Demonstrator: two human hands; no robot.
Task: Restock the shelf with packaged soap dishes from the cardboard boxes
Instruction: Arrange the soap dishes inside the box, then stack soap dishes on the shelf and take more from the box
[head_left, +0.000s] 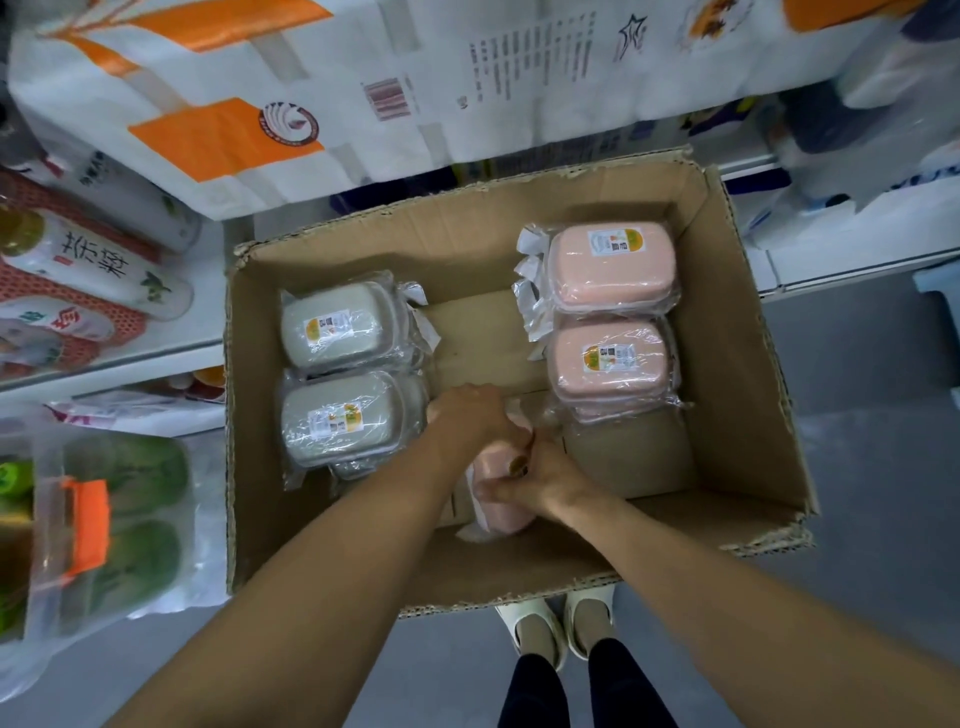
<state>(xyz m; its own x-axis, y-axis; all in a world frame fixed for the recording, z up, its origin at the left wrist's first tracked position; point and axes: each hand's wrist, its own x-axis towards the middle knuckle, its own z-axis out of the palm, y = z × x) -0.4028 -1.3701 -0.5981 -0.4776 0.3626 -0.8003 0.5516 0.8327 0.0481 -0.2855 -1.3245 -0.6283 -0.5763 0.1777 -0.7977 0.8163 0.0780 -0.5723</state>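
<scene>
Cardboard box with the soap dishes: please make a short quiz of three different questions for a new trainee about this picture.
1. True or false: the cardboard box holds only pink packaged soap dishes.
2. Which colour is the pack that both hands hold? A) grey B) pink C) green
3. Fill in: the two grey packs lie on the ___ side of the box as the picture shows it.

Key
1. False: grey packs lie there too, beside the pink packs.
2. B: the left hand and the right hand grip a pink pack.
3. left
</scene>
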